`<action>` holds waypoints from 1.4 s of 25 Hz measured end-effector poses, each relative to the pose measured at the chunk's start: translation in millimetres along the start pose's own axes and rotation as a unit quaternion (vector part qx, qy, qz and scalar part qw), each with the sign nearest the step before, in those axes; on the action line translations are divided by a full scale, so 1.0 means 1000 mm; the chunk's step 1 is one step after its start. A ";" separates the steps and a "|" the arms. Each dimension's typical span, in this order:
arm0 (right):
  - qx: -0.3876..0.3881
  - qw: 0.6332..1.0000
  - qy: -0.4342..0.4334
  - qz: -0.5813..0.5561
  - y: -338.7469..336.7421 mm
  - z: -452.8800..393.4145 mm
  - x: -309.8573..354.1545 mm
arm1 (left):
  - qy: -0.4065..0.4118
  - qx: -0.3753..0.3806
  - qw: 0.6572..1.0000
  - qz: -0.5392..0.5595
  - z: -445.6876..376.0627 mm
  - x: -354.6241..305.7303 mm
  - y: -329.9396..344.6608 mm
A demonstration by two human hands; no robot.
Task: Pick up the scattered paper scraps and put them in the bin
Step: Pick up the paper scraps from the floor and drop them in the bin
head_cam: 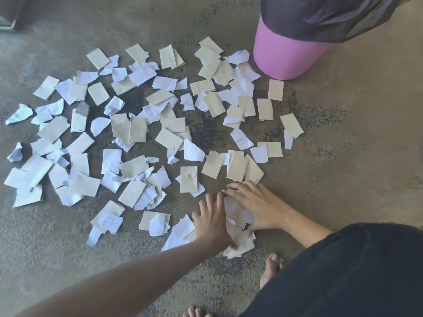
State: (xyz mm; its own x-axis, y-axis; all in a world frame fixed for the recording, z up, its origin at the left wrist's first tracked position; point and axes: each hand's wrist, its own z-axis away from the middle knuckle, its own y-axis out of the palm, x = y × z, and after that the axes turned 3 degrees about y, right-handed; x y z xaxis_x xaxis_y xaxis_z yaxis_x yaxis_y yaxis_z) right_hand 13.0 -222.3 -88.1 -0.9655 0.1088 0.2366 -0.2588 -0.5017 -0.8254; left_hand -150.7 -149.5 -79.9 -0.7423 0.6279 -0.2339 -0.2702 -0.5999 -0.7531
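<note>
Several white and tan paper scraps (137, 129) lie scattered across the concrete floor, from the far left to near the bin. A pink bin (283, 56) lined with a dark bag stands at the upper right. My left hand (211, 221) and my right hand (256, 205) rest flat on the floor at the near edge of the scatter, fingers spread. Between them they press a small bunch of scraps (239, 239) together. Neither hand has lifted anything; the bunch still touches the floor.
The floor (354, 156) is bare grey concrete to the right of the scraps. My bare foot (271, 269) and a dark garment (354, 271) sit at the lower right. A dark object edge (9, 19) shows at the top left corner.
</note>
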 end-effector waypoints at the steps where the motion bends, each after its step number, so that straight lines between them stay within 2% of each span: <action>1: -0.002 1.000 -0.002 -0.016 -0.002 -0.002 0.002 | -0.002 0.006 1.000 0.021 0.001 -0.001 0.000; 5: 0.005 0.998 0.003 -0.058 -0.001 -0.002 0.008 | 0.007 0.014 0.994 0.111 0.005 -0.003 0.004; 9: 0.029 0.993 0.020 -0.108 -0.001 0.001 0.010 | 0.005 0.008 0.988 0.154 0.004 0.005 0.010; 17: 0.027 0.935 0.109 -0.337 -0.043 -0.008 -0.006 | 0.013 0.072 0.961 0.268 -0.043 0.035 -0.032; 19: -0.010 0.923 0.132 -0.361 -0.062 -0.007 -0.019 | 0.028 0.073 0.950 0.304 -0.054 0.037 -0.052; 22: -0.076 0.873 0.157 -0.455 -0.089 -0.006 -0.045 | 0.065 0.080 0.927 0.360 -0.069 0.039 -0.094; 27: -0.211 0.778 0.166 -0.568 -0.128 0.001 -0.078 | 0.119 0.051 0.845 0.519 -0.082 0.042 -0.159; 29: -0.257 0.745 0.166 -0.593 -0.143 0.004 -0.084 | 0.123 0.036 0.822 0.555 -0.087 0.037 -0.180; 32: -0.321 0.707 0.160 -0.609 -0.168 0.009 -0.095 | 0.111 0.018 0.783 0.612 -0.095 0.022 -0.214; 35: -0.391 0.687 0.148 -0.594 -0.202 0.016 -0.106 | 0.127 0.004 0.737 0.664 -0.101 -0.003 -0.252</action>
State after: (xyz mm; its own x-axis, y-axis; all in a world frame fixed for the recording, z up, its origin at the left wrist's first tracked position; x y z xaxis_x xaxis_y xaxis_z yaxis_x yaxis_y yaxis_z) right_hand 168.3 -146.4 61.4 0.0078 0.2699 0.9629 -0.6936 0.6951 -0.1892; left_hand -18.7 49.6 48.6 -0.2168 -0.4442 -0.8693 0.5872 -0.7707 0.2474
